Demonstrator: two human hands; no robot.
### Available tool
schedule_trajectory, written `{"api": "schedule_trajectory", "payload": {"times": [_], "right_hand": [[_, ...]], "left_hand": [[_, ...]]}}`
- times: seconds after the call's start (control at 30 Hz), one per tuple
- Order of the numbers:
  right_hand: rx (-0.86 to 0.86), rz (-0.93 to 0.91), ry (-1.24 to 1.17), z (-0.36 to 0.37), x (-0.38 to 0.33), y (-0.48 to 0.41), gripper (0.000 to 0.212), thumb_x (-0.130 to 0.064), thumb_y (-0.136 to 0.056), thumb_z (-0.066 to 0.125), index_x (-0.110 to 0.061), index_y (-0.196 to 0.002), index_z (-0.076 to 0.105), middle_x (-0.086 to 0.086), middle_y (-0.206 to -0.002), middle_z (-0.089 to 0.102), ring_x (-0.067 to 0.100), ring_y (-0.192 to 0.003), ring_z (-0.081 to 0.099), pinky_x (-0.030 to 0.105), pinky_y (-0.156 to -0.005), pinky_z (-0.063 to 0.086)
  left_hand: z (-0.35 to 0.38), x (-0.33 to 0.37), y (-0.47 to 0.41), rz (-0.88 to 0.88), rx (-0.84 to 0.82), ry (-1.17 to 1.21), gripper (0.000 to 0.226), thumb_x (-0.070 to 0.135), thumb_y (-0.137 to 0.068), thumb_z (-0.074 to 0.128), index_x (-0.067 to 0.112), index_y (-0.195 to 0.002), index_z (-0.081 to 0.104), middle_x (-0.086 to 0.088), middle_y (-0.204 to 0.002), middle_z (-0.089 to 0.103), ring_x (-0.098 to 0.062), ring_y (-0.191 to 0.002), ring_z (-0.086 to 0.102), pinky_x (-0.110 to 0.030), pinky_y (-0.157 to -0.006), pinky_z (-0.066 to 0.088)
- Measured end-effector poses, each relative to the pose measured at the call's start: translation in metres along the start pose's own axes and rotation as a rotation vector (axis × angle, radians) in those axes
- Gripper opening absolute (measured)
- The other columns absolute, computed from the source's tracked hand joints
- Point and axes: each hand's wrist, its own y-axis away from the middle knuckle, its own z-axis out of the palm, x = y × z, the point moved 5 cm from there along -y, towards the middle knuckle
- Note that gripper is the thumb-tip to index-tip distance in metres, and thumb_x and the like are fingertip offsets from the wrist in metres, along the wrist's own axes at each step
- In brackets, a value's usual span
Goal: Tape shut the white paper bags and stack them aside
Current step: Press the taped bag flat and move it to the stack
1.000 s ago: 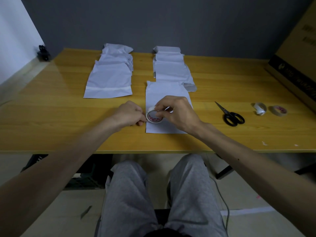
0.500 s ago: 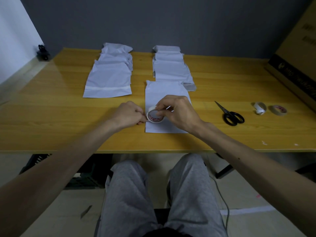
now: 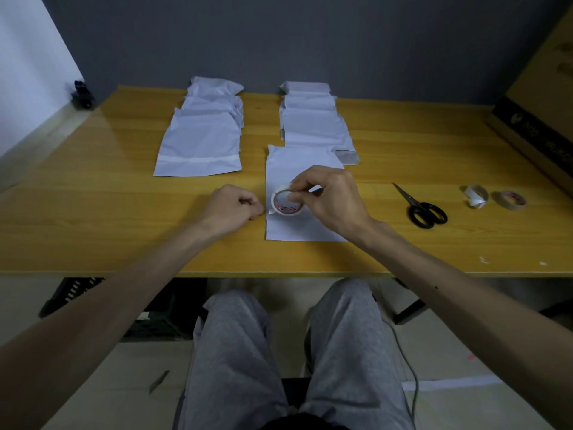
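Observation:
A white paper bag (image 3: 297, 162) lies flat on the wooden table (image 3: 93, 212) in front of me. Over its lower half my right hand (image 3: 333, 201) pinches a small roll of white tape (image 3: 286, 204) between thumb and fingers. My left hand (image 3: 234, 209) sits just left of the roll at the bag's left edge, fingers curled, pinching the short free end of the tape. A pile of bags with a tape strip across the top one (image 3: 198, 144) lies at the back left. A second pile of bags (image 3: 313, 125) lies behind the current bag.
Black scissors (image 3: 424, 209) lie right of the bag. Farther right are a crumpled tape remnant (image 3: 476, 197) and another tape roll (image 3: 511, 200). A large cardboard box (image 3: 542, 119) stands at the table's right end, and a small black object (image 3: 82, 94) at the far left corner.
My hands have drawn slightly apart: the left hand shifted a little left of the roll, and a short bit of tape now shows between them.

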Motion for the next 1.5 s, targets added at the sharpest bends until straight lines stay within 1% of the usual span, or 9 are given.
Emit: {"api": "schedule_trajectory", "payload": {"times": [0.07,0.2,0.3,0.6,1.03,1.13,1.2,1.33,1.5], "right_hand": [[-0.006,-0.007,0.000,0.002,0.000,0.002,0.008,0.000,-0.072,0.078,-0.003,-0.076,0.072,0.009,-0.082,0.071,0.015,-0.073,0.065,0.019,-0.066,0.052],[0.002,0.010,-0.022,0.005,0.002,0.005,0.008,0.000,-0.072,0.079,-0.002,-0.077,0.072,0.008,-0.083,0.071,0.013,-0.074,0.065,0.016,-0.067,0.052],[-0.003,0.011,-0.029,0.006,0.002,0.005,0.009,0.001,-0.071,0.079,-0.002,-0.076,0.072,0.007,-0.083,0.071,0.013,-0.074,0.066,0.014,-0.066,0.052],[-0.018,-0.005,-0.011,0.009,0.000,0.006,0.008,0.001,-0.072,0.079,-0.002,-0.076,0.073,0.007,-0.083,0.071,0.013,-0.075,0.066,0.016,-0.067,0.053],[-0.037,-0.022,0.020,0.015,0.002,0.005,0.008,0.002,-0.073,0.077,-0.001,-0.078,0.073,0.009,-0.085,0.071,0.016,-0.077,0.066,0.017,-0.071,0.053],[-0.043,-0.018,0.038,0.017,0.004,0.005,0.007,0.002,-0.073,0.077,-0.001,-0.078,0.072,0.009,-0.087,0.071,0.018,-0.078,0.067,0.018,-0.071,0.053],[-0.040,-0.024,0.048,0.017,0.005,0.006,0.007,0.002,-0.074,0.077,-0.001,-0.078,0.072,0.009,-0.087,0.071,0.019,-0.079,0.067,0.019,-0.071,0.053],[-0.056,-0.073,0.061,0.019,0.000,0.005,0.005,0.002,-0.074,0.076,0.000,-0.076,0.071,0.011,-0.085,0.070,0.021,-0.077,0.067,0.018,-0.071,0.052],[-0.077,-0.119,0.079,0.022,-0.005,0.004,0.005,0.000,-0.074,0.076,0.000,-0.077,0.072,0.011,-0.083,0.070,0.021,-0.074,0.067,0.019,-0.070,0.051]], "left_hand": [[-0.001,-0.001,0.003,0.011,0.009,0.040,0.014,0.018,-0.089,0.066,0.013,-0.078,0.072,0.003,-0.070,0.064,-0.009,-0.060,0.053,-0.019,-0.049,0.042],[0.000,-0.004,0.010,0.065,0.026,0.067,0.002,0.015,-0.084,0.073,0.015,-0.082,0.073,0.008,-0.070,0.063,-0.004,-0.066,0.054,-0.011,-0.058,0.042],[0.002,-0.006,0.010,0.072,0.023,0.069,0.005,0.013,-0.081,0.076,0.015,-0.084,0.071,0.006,-0.072,0.062,-0.004,-0.066,0.053,-0.010,-0.062,0.043],[0.005,-0.011,0.010,0.095,0.017,0.063,0.010,0.007,-0.080,0.075,0.011,-0.088,0.073,0.003,-0.069,0.061,0.001,-0.058,0.048,-0.005,-0.057,0.039],[0.004,-0.015,0.011,0.100,0.020,0.088,0.012,0.003,-0.080,0.072,0.009,-0.091,0.073,0.000,-0.070,0.060,-0.009,-0.067,0.049,-0.022,-0.069,0.043],[0.003,-0.014,0.016,0.137,0.058,0.052,0.014,0.006,-0.082,0.072,0.012,-0.095,0.073,-0.001,-0.078,0.063,-0.012,-0.070,0.054,-0.023,-0.072,0.046],[0.002,-0.012,0.022,0.187,0.090,-0.002,0.017,0.008,-0.084,0.070,0.011,-0.101,0.073,-0.001,-0.088,0.064,-0.015,-0.076,0.058,-0.013,-0.071,0.045],[0.002,-0.008,0.037,0.322,0.136,-0.123,0.020,0.012,-0.089,0.067,0.009,-0.107,0.073,-0.001,-0.102,0.064,0.001,-0.077,0.052,0.001,-0.072,0.035],[0.010,-0.007,0.046,0.496,0.110,-0.324,0.026,0.017,-0.092,0.063,0.005,-0.114,0.070,-0.005,-0.117,0.067,-0.021,-0.110,0.055,-0.012,-0.096,0.027]]}}
